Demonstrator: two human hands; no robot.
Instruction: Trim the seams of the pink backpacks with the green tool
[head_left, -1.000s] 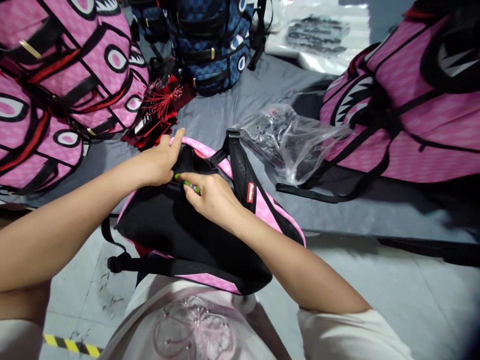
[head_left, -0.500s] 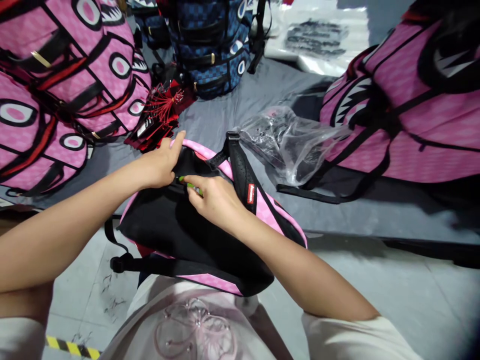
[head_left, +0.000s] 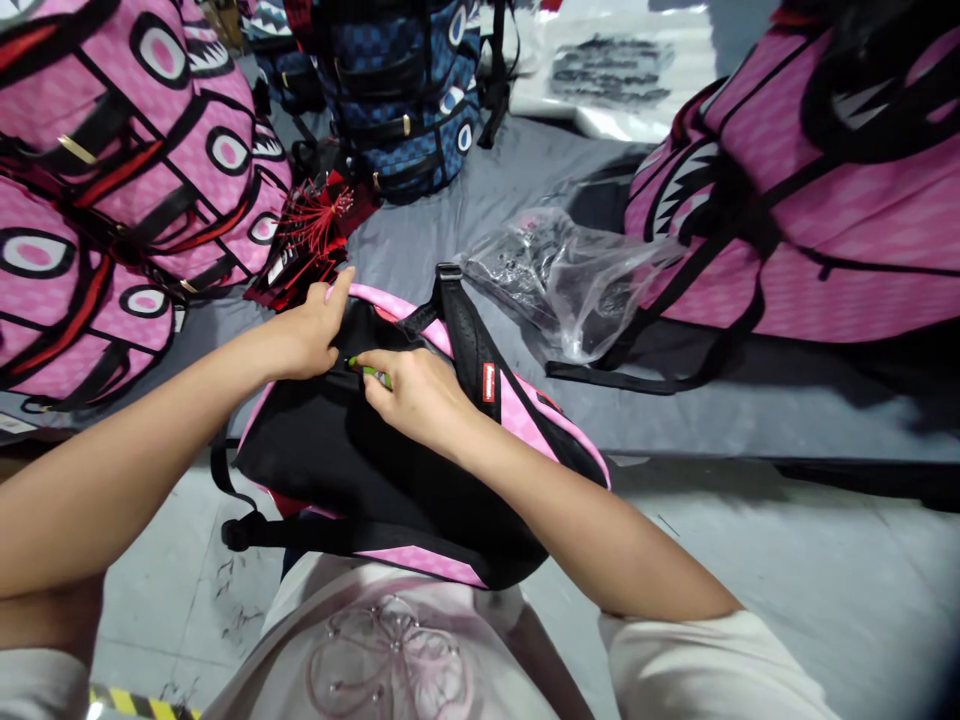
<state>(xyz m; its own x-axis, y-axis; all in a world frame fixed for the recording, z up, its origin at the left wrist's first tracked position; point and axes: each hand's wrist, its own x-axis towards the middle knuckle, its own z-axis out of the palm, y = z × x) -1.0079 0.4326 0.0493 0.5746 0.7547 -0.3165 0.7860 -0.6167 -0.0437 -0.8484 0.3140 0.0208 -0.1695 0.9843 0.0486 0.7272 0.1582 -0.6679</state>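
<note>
A pink and black backpack [head_left: 360, 450] lies with its black panel up, partly on the table's edge and against my body. My left hand [head_left: 311, 335] holds its upper left edge, one finger stretched over the pink border and the thumb on the black panel. In my right hand [head_left: 420, 390], closed fingers grip a small green-handled tool [head_left: 375, 375]. The tool's tip meets the black panel just right of my left thumb; its exact kind is hidden by my fingers. A padded shoulder strap [head_left: 469, 330] with a red label runs to the right of this hand.
Pink backpacks [head_left: 150, 190] are stacked at the left, blue checked ones [head_left: 397, 110] behind. Red tags with strings [head_left: 315, 225] lie between. A clear plastic bag [head_left: 562, 280] sits on the grey-covered table [head_left: 675, 425], beside another pink backpack [head_left: 847, 250]. White plastic packaging [head_left: 615, 70] lies at the back.
The view has shifted slightly, so the surroundings appear a little to the left. Both hands keep their places on the backpack, and the green-handled tool stays at nearly the same spot.
</note>
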